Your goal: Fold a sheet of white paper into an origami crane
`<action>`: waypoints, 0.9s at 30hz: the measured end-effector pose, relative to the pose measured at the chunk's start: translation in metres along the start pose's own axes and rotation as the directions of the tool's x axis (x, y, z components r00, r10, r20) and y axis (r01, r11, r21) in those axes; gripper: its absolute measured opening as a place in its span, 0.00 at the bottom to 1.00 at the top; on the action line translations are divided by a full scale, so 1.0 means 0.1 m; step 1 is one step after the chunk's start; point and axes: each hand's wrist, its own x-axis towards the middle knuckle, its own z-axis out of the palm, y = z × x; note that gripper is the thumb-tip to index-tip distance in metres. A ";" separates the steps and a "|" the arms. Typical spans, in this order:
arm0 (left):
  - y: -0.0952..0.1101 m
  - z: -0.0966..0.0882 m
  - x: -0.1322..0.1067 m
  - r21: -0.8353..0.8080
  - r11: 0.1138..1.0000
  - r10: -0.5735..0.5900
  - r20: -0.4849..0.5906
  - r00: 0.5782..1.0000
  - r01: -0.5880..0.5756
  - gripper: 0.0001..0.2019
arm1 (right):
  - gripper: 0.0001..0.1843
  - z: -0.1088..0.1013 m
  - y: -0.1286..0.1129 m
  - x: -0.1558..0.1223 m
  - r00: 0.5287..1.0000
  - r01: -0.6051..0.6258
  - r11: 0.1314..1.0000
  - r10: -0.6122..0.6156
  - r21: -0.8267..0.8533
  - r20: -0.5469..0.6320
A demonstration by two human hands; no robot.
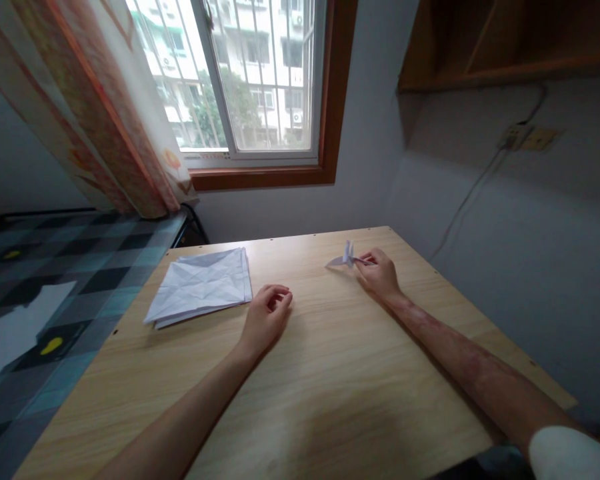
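Note:
My right hand (380, 272) is at the far right part of the wooden table (330, 360), its thumb and fingers pinching a small folded white paper figure (347, 257). One pointed flap of the figure sticks out to the left near the tabletop, and narrow parts stand up in its middle. Near the table's centre, my left hand (269, 313) rests with fingers loosely curled and a gap between them and the thumb. It holds nothing that I can see. To its left lies a stack of creased white paper sheets (200, 283), close to the wrist and knuckles.
A checked bed cover (100, 280) lies left of the table, with loose white paper (25, 323) on it. Beyond the table are a barred window (270, 87) and a patterned curtain (95, 100). A cable (463, 207) hangs from the wall socket (517, 137) at right, under a wooden shelf (510, 73).

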 end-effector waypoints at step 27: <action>-0.02 0.00 -0.03 0.081 0.995 0.049 0.095 0.994 -0.057 0.11 | 0.12 -0.13 0.45 0.19 0.886 0.456 0.757 -0.340 -0.467 0.315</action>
